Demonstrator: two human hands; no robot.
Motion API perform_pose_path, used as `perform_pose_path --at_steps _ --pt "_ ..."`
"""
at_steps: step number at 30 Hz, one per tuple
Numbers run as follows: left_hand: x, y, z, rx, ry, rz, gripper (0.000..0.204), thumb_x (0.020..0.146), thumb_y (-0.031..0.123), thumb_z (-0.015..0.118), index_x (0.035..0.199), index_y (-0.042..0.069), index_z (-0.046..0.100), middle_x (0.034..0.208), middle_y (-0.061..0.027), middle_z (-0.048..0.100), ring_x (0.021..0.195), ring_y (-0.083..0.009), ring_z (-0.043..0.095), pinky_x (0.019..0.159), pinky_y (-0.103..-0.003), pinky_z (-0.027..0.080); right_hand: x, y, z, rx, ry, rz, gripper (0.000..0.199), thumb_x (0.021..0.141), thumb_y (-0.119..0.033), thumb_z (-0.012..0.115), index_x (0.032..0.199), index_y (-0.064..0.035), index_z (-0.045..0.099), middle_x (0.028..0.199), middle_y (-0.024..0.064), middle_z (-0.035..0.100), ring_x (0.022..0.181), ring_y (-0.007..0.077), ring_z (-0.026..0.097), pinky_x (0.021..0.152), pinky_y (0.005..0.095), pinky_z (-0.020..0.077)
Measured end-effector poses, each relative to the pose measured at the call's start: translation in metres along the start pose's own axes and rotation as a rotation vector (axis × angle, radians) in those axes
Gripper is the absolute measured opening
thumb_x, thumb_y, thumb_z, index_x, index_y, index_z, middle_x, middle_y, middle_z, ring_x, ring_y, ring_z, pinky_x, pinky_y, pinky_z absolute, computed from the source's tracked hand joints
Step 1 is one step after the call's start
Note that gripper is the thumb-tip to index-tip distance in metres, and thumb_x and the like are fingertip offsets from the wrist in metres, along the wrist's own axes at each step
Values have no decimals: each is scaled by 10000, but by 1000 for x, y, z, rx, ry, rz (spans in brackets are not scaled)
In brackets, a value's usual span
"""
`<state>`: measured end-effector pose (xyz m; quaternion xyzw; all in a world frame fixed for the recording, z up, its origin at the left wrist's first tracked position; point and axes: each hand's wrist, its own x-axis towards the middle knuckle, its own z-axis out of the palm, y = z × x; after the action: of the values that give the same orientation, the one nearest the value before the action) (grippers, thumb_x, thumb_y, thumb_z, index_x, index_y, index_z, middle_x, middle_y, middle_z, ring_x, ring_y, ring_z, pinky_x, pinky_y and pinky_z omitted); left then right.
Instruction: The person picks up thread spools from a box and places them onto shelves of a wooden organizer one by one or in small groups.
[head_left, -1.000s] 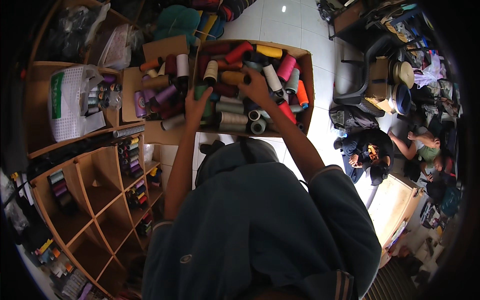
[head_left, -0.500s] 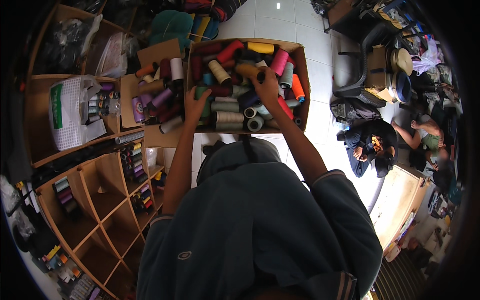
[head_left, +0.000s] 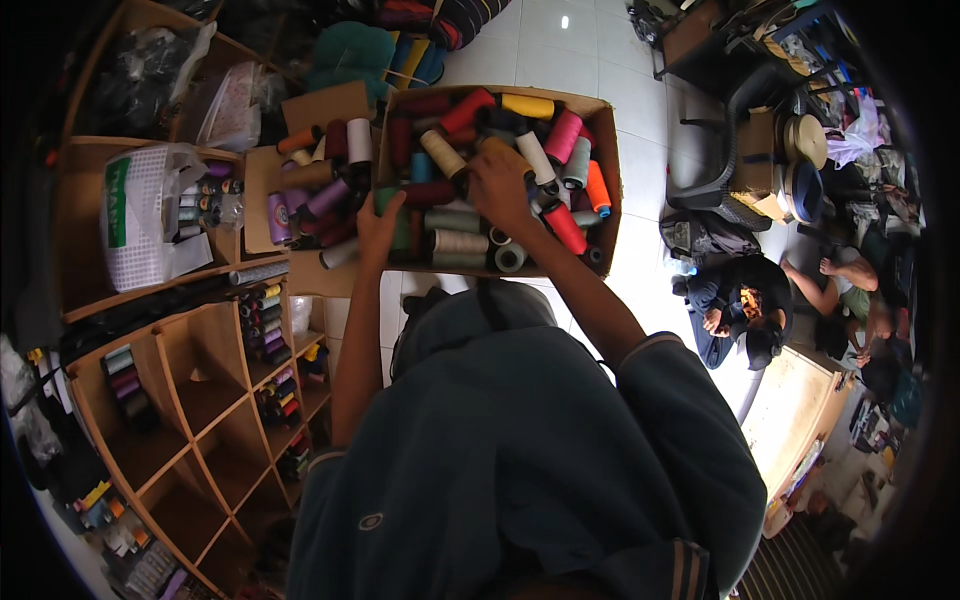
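Note:
An open cardboard box (head_left: 612, 150) full of large thread spools stands in front of me. At its left wall, my left hand (head_left: 378, 225) is closed around a green thread spool (head_left: 401, 228); part of that spool is hidden. My right hand (head_left: 500, 192) reaches over the middle of the pile, its fingers curled on a mustard thread spool (head_left: 508, 155). Around it lie a cream spool (head_left: 443, 152), a white spool (head_left: 535, 157), a pink spool (head_left: 564, 135) and a red spool (head_left: 565, 228).
More spools, such as a purple one (head_left: 328, 198), lie in a second carton (head_left: 262, 165) on the left. Wooden cubbyhole shelves (head_left: 200, 440) fill the left side. At the right, a person (head_left: 740, 300) sits near a dark chair (head_left: 735, 150) and a low table (head_left: 795, 410).
My right hand has moved slightly left and nearer with the mustard spool, uncovering the white spool. The red spool at the right shows more fully. My left hand stays at the box's left side.

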<state>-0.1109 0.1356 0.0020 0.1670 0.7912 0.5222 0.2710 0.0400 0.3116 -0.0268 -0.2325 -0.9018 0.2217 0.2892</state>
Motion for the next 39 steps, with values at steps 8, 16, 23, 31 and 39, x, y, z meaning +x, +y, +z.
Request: perform_pose_path --at_steps 8,16,23,31,39 --pt "8 25 3 322 -20 191 419 809 359 705 975 -18 627 814 -113 651 781 -180 626 699 -328 487 -45 20 -46 -7 -232 -105 268 735 -93 623 993 -31 586 977 139 535 912 328 505 783 439 404" --pt "63 31 17 400 -117 249 464 799 383 696 1033 -12 624 960 -129 609 874 -231 607 771 -338 469 -71 -43 18 -86 -386 -236 348 690 -187 667 988 -33 574 957 112 523 965 268 485 787 405 401" --pt "18 14 13 278 -298 40 504 742 383 736 1012 -25 616 1042 -191 591 985 -312 593 864 -370 455 -49 -36 -31 838 -236 623 473 795 -348 689 1053 13 527 936 199 622 878 367 609 767 433 476" --pt "-9 12 45 905 -862 531 547 590 308 782 1045 23 675 1277 -142 473 1206 -321 445 972 -434 387 -36 42 -59 123 -56 515 542 794 -395 703 1159 -27 543 986 190 608 902 380 610 737 469 479" --pt "-10 -14 50 1000 -879 578 538 503 434 793 886 59 743 1172 -148 537 1220 -302 389 992 -479 324 -23 45 -61 -146 -73 339 566 809 -365 681 1264 -78 506 1094 131 554 1051 332 529 851 468 419"
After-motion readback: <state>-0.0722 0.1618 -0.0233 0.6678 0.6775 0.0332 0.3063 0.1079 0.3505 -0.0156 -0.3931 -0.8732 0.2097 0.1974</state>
